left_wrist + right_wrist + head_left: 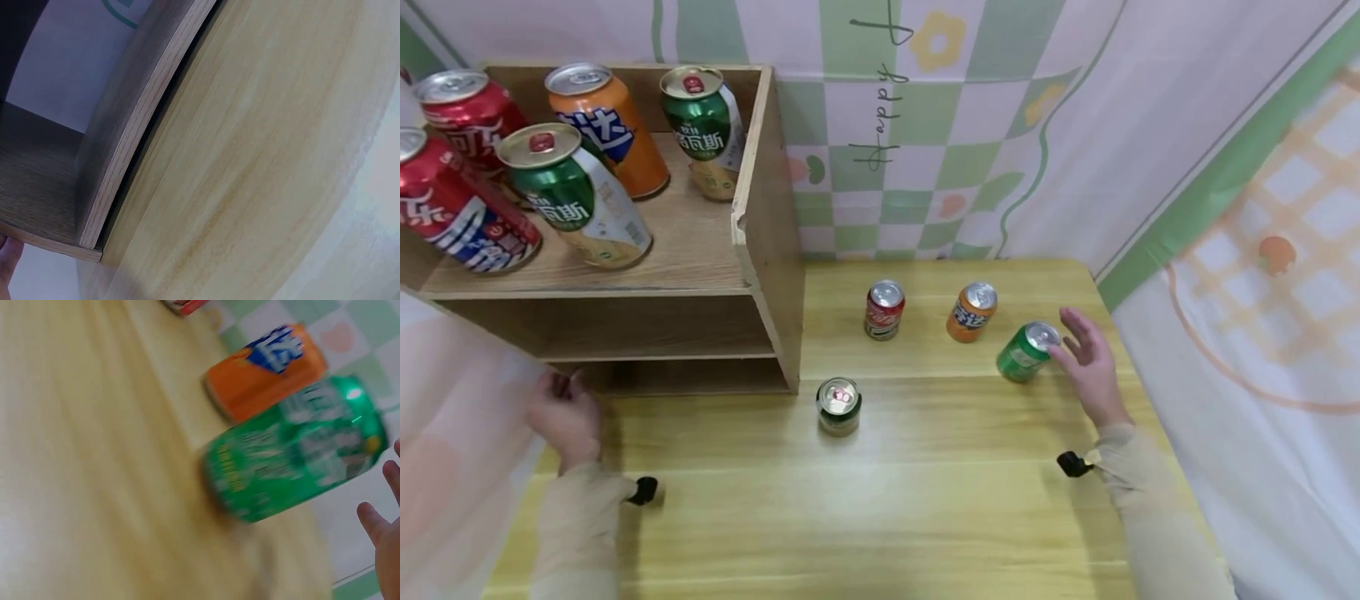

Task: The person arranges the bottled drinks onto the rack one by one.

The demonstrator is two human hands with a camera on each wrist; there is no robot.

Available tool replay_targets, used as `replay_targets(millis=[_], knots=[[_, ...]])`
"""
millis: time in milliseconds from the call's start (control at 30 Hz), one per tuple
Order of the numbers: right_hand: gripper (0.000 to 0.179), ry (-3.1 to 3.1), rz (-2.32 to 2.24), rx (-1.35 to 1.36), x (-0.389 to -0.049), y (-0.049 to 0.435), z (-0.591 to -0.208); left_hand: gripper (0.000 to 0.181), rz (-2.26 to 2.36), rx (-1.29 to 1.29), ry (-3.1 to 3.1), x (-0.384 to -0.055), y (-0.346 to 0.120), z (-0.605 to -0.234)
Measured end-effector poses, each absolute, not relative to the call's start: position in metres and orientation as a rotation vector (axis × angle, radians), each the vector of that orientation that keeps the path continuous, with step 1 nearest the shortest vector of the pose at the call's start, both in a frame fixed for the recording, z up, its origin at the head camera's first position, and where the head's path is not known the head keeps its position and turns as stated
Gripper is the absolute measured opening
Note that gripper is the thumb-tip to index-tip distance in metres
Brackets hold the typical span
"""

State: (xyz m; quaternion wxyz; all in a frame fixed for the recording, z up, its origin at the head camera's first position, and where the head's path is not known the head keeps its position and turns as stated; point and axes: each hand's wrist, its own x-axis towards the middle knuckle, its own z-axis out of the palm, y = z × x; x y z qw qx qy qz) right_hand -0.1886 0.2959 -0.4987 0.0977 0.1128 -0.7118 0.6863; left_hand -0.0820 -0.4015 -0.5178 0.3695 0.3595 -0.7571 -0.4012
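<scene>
Green-and-white checked cloth (pixel 917 200) backs the scene, a pale wood-grain table (pixel 940 517) spreads below, and on it stands a brown wooden shelf unit (pixel 778 242). Eyes right! Farthest out to the shelf unit's right sits a shiny green metal can (pixel 1024 354), with the right hand (pixel 1092 367) on its side away from the shelf unit, thumb and fingers wide, nothing in the grasp; whether the thumb touches the rim, I cannot tell. Over at the shelf unit's front left, the left hand (pixel 567 417) has bent fingers by a board's edge; a true grip I can't make out. Closer to the shelf unit than the green can come an orange metal can (pixel 967 318) and a red metal can (pixel 883 312). How to play this? It looks like a grasp on the green can: best to bring the palm in low around its middle, close evenly, and lift straight up, since a shove toward the shelf unit could bump the orange one. Smooth metal probably slips, so firm, without denting.
</scene>
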Motion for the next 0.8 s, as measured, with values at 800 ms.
replay_targets(millis=[800], knots=[[0.077, -2.424, 1.93, 0.099, -0.192, 0.294, -0.541, 0.018, -1.049, 0.95, -1.953, -0.081, -0.401, -0.516]])
